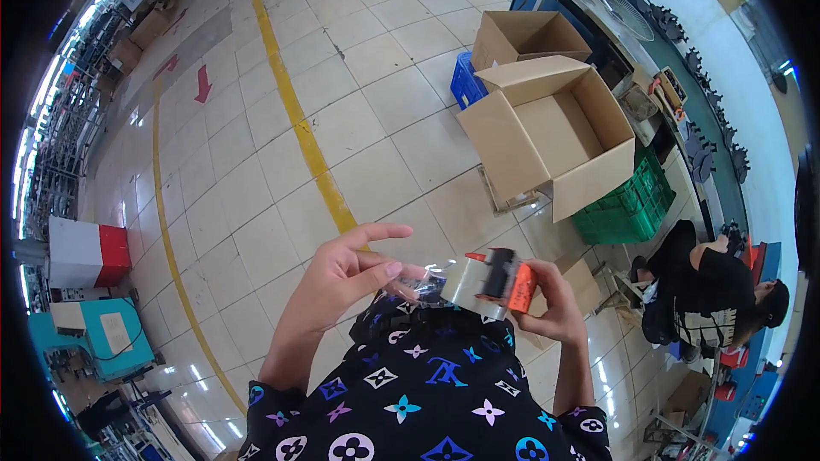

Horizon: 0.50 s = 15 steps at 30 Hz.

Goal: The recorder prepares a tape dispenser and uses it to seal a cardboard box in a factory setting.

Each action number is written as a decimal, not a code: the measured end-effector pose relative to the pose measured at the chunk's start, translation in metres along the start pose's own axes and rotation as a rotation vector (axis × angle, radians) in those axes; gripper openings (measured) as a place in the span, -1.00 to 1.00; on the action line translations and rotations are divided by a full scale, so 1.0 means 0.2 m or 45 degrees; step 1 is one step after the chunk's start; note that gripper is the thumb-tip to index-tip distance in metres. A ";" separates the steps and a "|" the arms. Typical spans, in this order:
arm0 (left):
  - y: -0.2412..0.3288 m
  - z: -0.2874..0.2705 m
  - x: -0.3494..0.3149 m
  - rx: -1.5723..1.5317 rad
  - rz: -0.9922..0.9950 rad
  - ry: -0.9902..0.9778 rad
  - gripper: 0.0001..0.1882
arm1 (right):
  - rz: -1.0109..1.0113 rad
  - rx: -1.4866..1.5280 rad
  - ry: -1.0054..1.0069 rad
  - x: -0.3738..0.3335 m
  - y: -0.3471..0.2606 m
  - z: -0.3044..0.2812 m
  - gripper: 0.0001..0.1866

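My right hand (557, 303) grips an orange and black tape dispenser (519, 287) in front of my chest. A wide roll of clear tape (465, 284) sits on it, facing left. From the roll a shiny clear strip of tape (424, 288) reaches across to my left hand (343, 280). The thumb and lower fingers of that hand are closed on the strip, while the index finger stretches out above. Part of the right-hand fingers is hidden behind the dispenser.
Ahead to the right, an open cardboard box (547, 132) rests by a green crate (630, 205); another open box (525, 34) stands behind, near a blue crate (462, 81). A seated person (705, 290) is at the right beside a conveyor (696, 111). Yellow lines (295, 111) cross the tiled floor.
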State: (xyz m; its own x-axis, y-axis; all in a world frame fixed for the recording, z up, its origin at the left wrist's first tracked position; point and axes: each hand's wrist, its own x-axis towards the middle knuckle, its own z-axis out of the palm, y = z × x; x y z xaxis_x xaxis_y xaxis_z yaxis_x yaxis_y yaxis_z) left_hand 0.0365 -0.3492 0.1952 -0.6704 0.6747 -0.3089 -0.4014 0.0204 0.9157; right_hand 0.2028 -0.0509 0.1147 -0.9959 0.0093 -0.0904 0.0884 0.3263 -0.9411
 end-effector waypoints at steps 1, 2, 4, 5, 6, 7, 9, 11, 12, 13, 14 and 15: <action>0.02 -0.01 0.00 -0.018 0.014 -0.006 -0.60 | -0.005 -0.005 0.009 -0.02 0.01 -0.02 -0.19; 0.04 -0.01 0.00 -0.037 0.027 -0.012 -0.61 | 0.005 0.045 0.096 -0.04 0.01 -0.03 -0.19; 0.07 0.00 0.01 -0.024 0.058 -0.017 -0.62 | -0.003 0.256 0.197 -0.05 0.00 -0.06 -0.15; 0.09 0.00 0.01 -0.017 0.085 -0.024 -0.63 | -0.008 0.257 0.203 -0.06 0.01 -0.06 -0.15; 0.10 0.00 0.02 -0.012 0.089 -0.030 -0.63 | -0.075 0.437 0.338 -0.06 0.00 -0.07 -0.12; 0.12 0.01 0.03 -0.007 0.106 -0.059 -0.63 | -0.144 0.617 0.475 -0.05 -0.01 -0.07 -0.10; 0.14 0.01 0.05 0.007 0.129 -0.092 -0.63 | -0.085 0.607 0.618 -0.06 -0.06 -0.06 -0.08; 0.14 0.02 0.09 0.101 -0.014 -0.172 -0.63 | -0.130 0.573 0.623 -0.03 -0.07 -0.07 -0.08; 0.13 0.02 0.11 0.107 -0.009 -0.174 -0.63 | -0.142 0.615 0.592 -0.02 -0.07 -0.06 -0.06; 0.10 0.02 0.14 0.161 -0.017 -0.145 -0.63 | -0.149 0.617 0.594 0.00 -0.09 -0.04 -0.06; 0.09 0.02 0.16 0.215 -0.026 -0.113 -0.62 | -0.178 0.585 0.540 0.02 -0.12 -0.02 -0.07; 0.09 0.01 0.18 0.221 -0.023 -0.117 -0.62 | -0.205 0.550 0.492 0.03 -0.14 -0.01 -0.07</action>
State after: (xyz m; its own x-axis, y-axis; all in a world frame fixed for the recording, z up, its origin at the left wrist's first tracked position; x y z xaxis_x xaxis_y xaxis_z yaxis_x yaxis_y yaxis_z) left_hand 0.0067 -0.3230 0.2005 -0.6010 0.7374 -0.3084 -0.2940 0.1548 0.9432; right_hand 0.1951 -0.0580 0.1403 -0.9257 0.3610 0.1133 -0.1445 -0.0604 -0.9877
